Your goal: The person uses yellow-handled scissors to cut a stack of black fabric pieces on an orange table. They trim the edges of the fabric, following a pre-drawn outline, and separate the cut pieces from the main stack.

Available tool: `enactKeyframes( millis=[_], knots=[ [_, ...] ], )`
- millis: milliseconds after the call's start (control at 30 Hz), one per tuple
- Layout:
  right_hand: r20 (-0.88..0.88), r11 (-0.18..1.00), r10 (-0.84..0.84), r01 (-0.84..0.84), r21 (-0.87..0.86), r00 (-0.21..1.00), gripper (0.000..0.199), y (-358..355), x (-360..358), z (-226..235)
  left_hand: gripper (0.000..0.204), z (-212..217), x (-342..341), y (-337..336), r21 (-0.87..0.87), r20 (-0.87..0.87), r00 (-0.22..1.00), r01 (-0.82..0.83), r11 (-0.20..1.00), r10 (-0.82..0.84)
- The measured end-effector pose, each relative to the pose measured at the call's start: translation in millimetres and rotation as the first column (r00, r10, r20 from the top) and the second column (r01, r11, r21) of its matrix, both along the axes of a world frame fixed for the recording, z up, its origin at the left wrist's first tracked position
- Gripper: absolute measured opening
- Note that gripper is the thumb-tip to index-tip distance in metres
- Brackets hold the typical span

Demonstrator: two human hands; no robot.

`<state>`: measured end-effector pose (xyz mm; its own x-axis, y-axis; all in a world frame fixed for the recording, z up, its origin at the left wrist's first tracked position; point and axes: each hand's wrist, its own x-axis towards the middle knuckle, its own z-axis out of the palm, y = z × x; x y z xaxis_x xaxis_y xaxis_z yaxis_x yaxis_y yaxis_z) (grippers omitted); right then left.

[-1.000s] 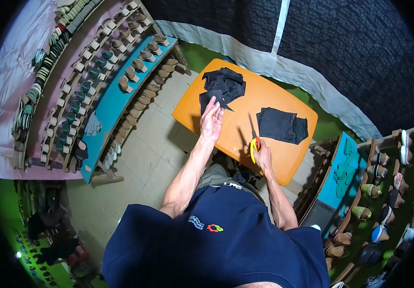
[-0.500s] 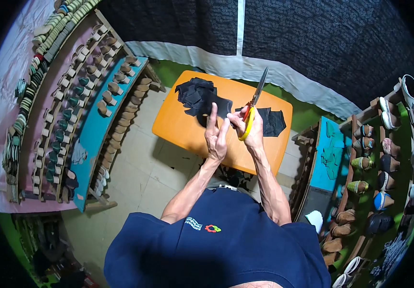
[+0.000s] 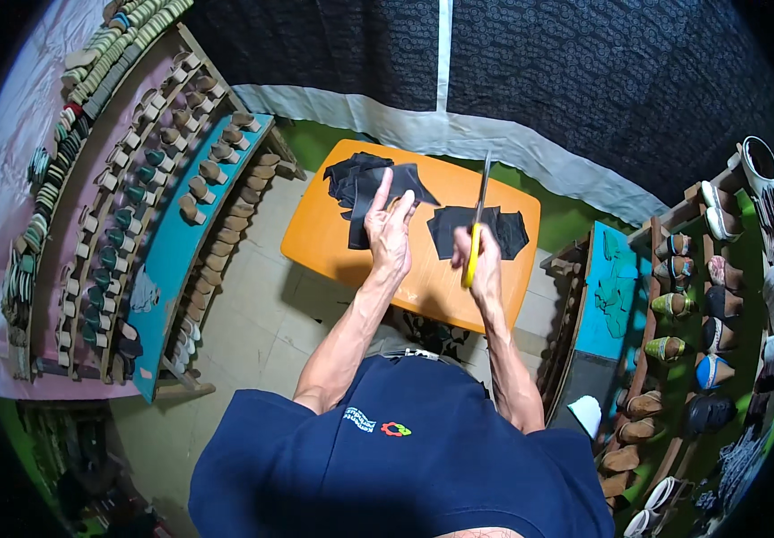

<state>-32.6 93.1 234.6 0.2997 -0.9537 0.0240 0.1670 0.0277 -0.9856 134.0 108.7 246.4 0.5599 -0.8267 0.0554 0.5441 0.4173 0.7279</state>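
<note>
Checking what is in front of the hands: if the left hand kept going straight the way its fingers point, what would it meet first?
Most likely the pile of black cut pieces on the orange table: the left hand points up and away toward it. Its height above the table is unclear.

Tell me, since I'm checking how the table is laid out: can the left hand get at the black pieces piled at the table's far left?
Probably yes. The left hand is raised, open and empty, right beside that pile of black pieces on the orange table, with nothing between them.
</note>
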Motion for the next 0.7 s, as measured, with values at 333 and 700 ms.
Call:
enactKeyframes(
  millis=[333, 700],
  knots=[
    [-0.261, 0.949, 0.295, -0.251, 0.192, 0.919, 0.053, 69, 3, -42, 0.068, 5, -18, 0, 0.047, 0.092, 0.992, -0.096, 0.994, 0.092],
    [-0.202, 0.962, 0.263, -0.240, 0.130, 0.944, 0.063, 53, 25, -12, 0.068, 2, -26, 15, 0.163, 0.201, 0.973, -0.149, 0.975, 0.115]
  ],
)
